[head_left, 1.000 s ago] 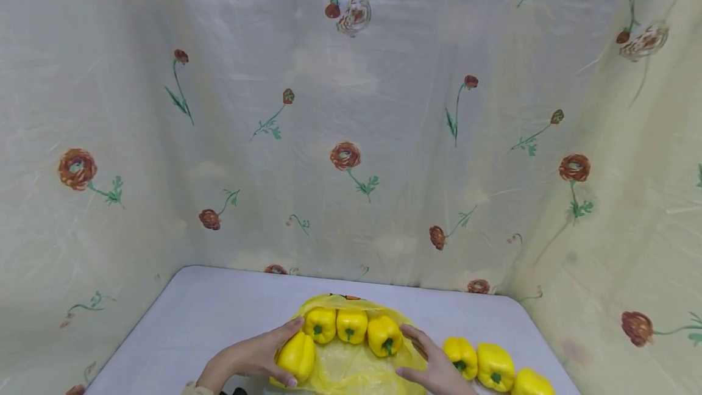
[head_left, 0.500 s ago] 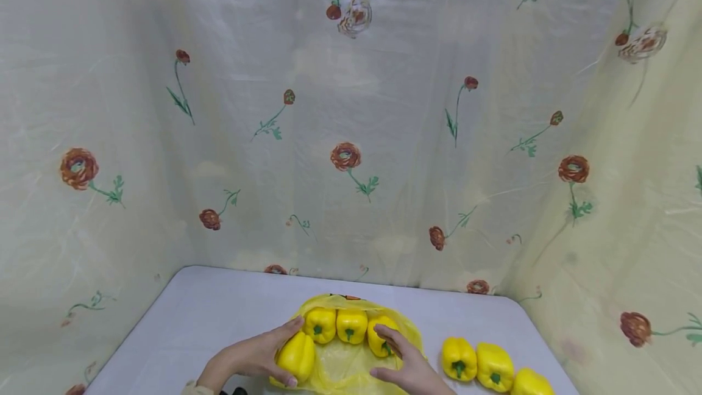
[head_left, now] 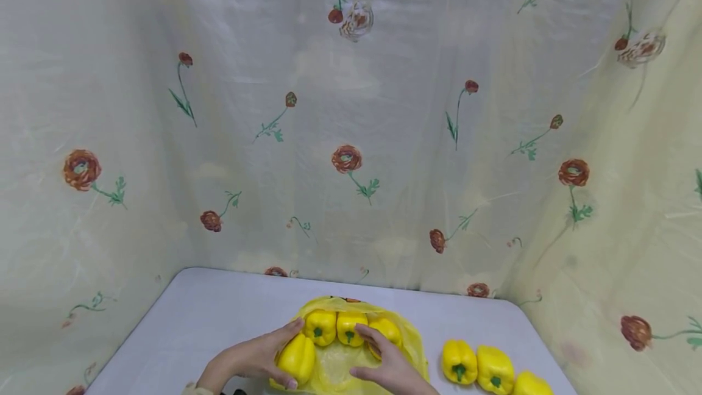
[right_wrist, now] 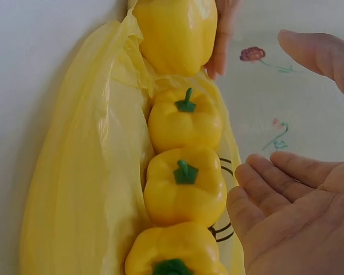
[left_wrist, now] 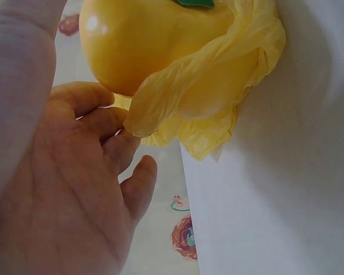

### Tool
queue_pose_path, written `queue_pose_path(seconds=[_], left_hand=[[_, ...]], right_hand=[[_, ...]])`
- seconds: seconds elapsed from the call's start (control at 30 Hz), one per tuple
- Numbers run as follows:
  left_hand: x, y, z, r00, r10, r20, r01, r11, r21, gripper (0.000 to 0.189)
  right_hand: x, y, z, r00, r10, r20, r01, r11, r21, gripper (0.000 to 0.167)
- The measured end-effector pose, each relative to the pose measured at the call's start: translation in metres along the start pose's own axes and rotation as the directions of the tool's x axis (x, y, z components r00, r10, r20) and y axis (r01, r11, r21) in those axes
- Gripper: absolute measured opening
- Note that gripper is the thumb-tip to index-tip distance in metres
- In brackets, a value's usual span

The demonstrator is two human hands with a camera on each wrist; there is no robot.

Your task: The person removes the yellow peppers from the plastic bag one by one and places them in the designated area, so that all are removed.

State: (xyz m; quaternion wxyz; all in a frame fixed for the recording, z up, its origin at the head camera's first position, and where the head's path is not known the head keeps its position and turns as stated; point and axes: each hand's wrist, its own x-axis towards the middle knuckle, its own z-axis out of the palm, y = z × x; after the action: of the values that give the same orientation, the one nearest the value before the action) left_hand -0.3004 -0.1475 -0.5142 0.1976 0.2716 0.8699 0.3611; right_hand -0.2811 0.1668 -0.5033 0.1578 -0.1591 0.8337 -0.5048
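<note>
A yellow bell pepper [head_left: 297, 359] sits at the left side of the opened yellow plastic bag [head_left: 331, 377]. My left hand [head_left: 256, 353] grips this pepper, fingers at its far end and thumb at its near end. In the left wrist view, a bag fold [left_wrist: 178, 80] wraps partly over it. Inside the bag, three more bell peppers [head_left: 320, 327] stand in a row along the back, green stems towards me. My right hand [head_left: 390, 367] hovers over the bag's right part, thumb and fingers spread, holding nothing. It partly covers the rightmost pepper [head_left: 387, 329] in the head view.
Several loose yellow bell peppers [head_left: 495, 369] lie on the white table [head_left: 219, 297] right of the bag. A flower-patterned curtain [head_left: 351, 108] encloses the table at the back and sides. A small black object [head_left: 239, 392] shows at the bottom edge, near my left wrist.
My right hand has moved left, from beside the loose peppers to over the bag. My left hand has stayed on its pepper. The view has tilted slightly.
</note>
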Motion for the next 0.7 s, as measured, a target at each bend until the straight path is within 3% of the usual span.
queue_pose_path(seconds=[0.7], left_hand=[[-0.002, -0.001, 0.0, 1.0, 0.021, -0.004, -0.021, 0.999, 0.038, 0.107]], right_hand=[[0.021, -0.01, 0.032, 0.999, -0.039, 0.028, 0.041, 0.997, -0.062, 0.082]])
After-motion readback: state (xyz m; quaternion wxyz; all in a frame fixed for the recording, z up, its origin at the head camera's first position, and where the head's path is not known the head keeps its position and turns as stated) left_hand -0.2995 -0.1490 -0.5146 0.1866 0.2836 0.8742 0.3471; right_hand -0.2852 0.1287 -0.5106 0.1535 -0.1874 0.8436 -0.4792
